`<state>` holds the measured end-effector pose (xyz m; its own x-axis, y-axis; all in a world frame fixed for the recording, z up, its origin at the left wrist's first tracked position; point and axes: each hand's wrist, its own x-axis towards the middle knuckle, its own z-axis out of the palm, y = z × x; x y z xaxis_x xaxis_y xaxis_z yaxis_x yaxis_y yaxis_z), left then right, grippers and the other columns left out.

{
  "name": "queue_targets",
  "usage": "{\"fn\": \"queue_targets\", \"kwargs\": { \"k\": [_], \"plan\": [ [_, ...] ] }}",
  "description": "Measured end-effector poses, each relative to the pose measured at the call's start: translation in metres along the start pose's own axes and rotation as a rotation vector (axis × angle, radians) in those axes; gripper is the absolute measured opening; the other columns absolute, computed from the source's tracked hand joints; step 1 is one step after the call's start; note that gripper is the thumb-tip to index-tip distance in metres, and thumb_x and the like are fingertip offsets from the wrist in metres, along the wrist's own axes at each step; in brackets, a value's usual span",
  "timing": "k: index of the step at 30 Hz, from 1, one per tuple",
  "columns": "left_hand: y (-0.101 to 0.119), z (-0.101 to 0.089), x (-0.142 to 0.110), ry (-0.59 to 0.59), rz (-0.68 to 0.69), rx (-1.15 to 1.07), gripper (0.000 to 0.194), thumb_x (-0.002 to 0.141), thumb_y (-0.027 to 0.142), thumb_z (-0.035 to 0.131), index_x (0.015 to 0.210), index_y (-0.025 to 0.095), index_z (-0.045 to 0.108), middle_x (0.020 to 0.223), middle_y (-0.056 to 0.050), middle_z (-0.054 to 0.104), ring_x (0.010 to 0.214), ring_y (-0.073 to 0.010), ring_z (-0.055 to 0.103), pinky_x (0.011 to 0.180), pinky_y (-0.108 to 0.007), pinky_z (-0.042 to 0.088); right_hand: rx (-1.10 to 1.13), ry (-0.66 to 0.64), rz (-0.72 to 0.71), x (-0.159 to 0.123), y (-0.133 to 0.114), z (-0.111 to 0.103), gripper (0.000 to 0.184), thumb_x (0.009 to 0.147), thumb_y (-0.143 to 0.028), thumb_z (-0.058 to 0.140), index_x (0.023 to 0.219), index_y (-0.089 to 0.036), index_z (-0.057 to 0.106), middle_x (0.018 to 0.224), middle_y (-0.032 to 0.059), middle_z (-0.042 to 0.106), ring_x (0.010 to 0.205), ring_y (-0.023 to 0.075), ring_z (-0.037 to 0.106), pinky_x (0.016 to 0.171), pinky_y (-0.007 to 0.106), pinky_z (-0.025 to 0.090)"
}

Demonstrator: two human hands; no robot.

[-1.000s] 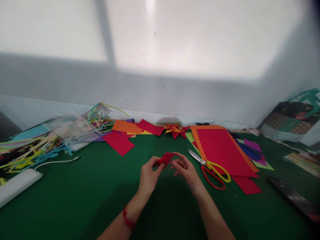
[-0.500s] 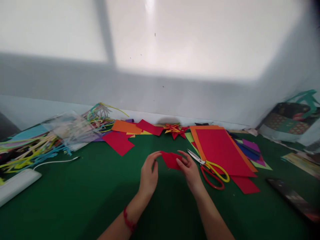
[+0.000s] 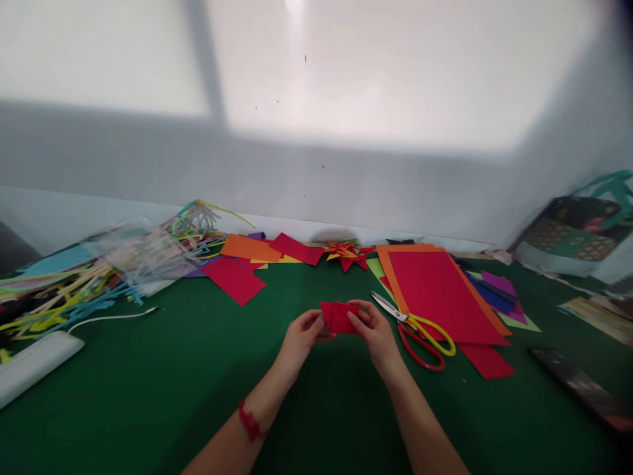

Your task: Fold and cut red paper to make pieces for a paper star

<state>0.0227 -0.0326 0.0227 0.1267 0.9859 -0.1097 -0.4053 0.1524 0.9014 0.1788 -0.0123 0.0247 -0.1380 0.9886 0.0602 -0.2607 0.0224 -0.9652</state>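
A small piece of folded red paper [image 3: 340,318] is held above the green tabletop, with a crease line showing near its left part. My left hand [image 3: 305,335] pinches its left edge between thumb and fingers. On the right side, my right hand [image 3: 370,328] grips the same paper, thumb in front and fingers behind. Just right of that hand lie scissors [image 3: 408,321] with one yellow and one red handle, their blades slightly apart. Beyond the hands sit red and orange folded paper stars [image 3: 347,253].
Large red sheets [image 3: 440,297] lie stacked over orange ones at right. A phone [image 3: 578,386] rests farther right, near a patterned bag [image 3: 568,234]. Red paper pieces [image 3: 235,280], tangled colourful strips [image 3: 79,290] and a white corded device [image 3: 39,366] occupy the left.
My left hand has shifted from the paper's upper left corner to a lower pinch on its left edge. The paper now shows a fold across it. My right hand keeps its grip.
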Motion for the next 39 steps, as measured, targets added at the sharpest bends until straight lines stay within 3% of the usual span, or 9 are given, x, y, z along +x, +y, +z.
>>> {"fn": "queue_targets", "kwargs": {
  "k": [4,7,14,20,25,29,35,39],
  "plan": [
    [-0.002,0.003,-0.001,-0.068,-0.029,0.053,0.035,0.068,0.041,0.06,0.09,0.014,0.055,0.081,-0.005,0.063,0.062,-0.0165,0.063,0.063,-0.031,0.049,-0.071,-0.033,-0.023,-0.003,-0.003,0.002,0.026,0.07,-0.03,0.062,0.093,-0.021,0.053,0.091,0.005,0.067,0.086,0.0206,0.061,0.073,0.031,0.048],
    [-0.004,0.001,0.001,-0.065,-0.031,0.111,0.033,0.065,0.041,0.063,0.083,0.014,0.055,0.076,-0.004,0.062,0.056,-0.0147,0.061,0.059,-0.029,0.049,-0.108,-0.067,-0.031,-0.006,-0.007,0.006,0.027,0.07,-0.031,0.062,0.093,-0.02,0.052,0.092,0.006,0.067,0.087,0.0215,0.061,0.074,0.033,0.048],
    [-0.006,-0.005,0.006,0.022,0.031,0.237,0.029,0.058,0.038,0.068,0.062,0.015,0.051,0.057,0.003,0.056,0.052,-0.0103,0.053,0.05,-0.021,0.041,-0.12,-0.063,0.008,-0.011,-0.007,0.016,0.026,0.071,-0.034,0.061,0.091,-0.02,0.052,0.079,0.003,0.067,0.075,0.0199,0.062,0.067,0.031,0.048],
    [-0.005,0.001,0.0,0.063,0.107,0.33,0.021,0.064,0.031,0.063,0.061,0.015,0.05,0.053,0.004,0.052,0.049,-0.0085,0.047,0.049,-0.019,0.036,-0.268,-0.011,-0.068,-0.009,-0.003,0.015,0.025,0.074,-0.04,0.054,0.079,-0.017,0.062,0.071,0.0011,0.063,0.068,0.0165,0.057,0.059,0.023,0.044],
    [-0.004,0.003,-0.002,0.07,0.125,0.405,0.019,0.066,0.029,0.06,0.06,0.016,0.049,0.053,0.004,0.049,0.05,-0.0088,0.046,0.049,-0.019,0.034,-0.241,0.017,-0.051,-0.011,-0.005,0.018,0.034,0.078,-0.044,0.047,0.081,-0.015,0.064,0.068,0.002,0.062,0.065,0.0163,0.055,0.061,0.025,0.043],
    [-0.001,0.006,-0.004,0.143,0.152,0.455,0.021,0.066,0.032,0.06,0.059,0.016,0.048,0.053,0.004,0.048,0.051,-0.0091,0.045,0.049,-0.019,0.034,-0.256,0.016,-0.078,-0.013,-0.006,0.023,0.028,0.076,-0.041,0.053,0.082,-0.016,0.063,0.072,0.0025,0.062,0.07,0.0177,0.055,0.062,0.025,0.044],
    [0.005,0.009,-0.006,-0.036,0.084,0.359,0.022,0.071,0.038,0.054,0.07,0.016,0.056,0.061,0.001,0.055,0.056,-0.0122,0.052,0.053,-0.022,0.04,-0.249,0.038,-0.046,-0.01,-0.007,0.017,0.028,0.075,-0.044,0.052,0.075,-0.018,0.061,0.065,0.0,0.059,0.06,0.0155,0.052,0.054,0.023,0.041],
    [0.003,0.009,-0.007,0.011,0.127,0.415,0.017,0.065,0.029,0.061,0.06,0.016,0.051,0.055,0.003,0.054,0.053,-0.0111,0.05,0.052,-0.021,0.038,-0.298,0.022,-0.063,-0.012,-0.007,0.019,0.028,0.075,-0.044,0.052,0.067,-0.018,0.059,0.06,-0.0018,0.056,0.057,0.0137,0.049,0.052,0.023,0.038]
  ]
}}
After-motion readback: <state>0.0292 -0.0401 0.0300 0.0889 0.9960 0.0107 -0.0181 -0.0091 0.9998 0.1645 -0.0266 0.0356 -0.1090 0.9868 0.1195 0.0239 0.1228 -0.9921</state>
